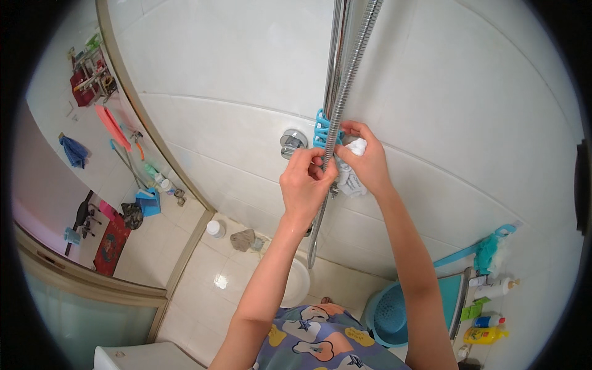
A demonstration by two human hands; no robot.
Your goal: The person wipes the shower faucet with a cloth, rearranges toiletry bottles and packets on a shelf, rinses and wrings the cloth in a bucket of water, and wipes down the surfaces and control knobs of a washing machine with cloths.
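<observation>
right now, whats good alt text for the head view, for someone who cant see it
A person's left hand and right hand are close together at a metal shower hose, beside a blue looped piece and a crumpled white cloth, before a white tiled wall. Below are a blue basin and, to its right, a yellow bottle.

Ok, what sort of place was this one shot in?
Probably a bathroom's shower area: there's a ribbed metal hose, a chrome wall fitting and a pale tiled wall.
</observation>
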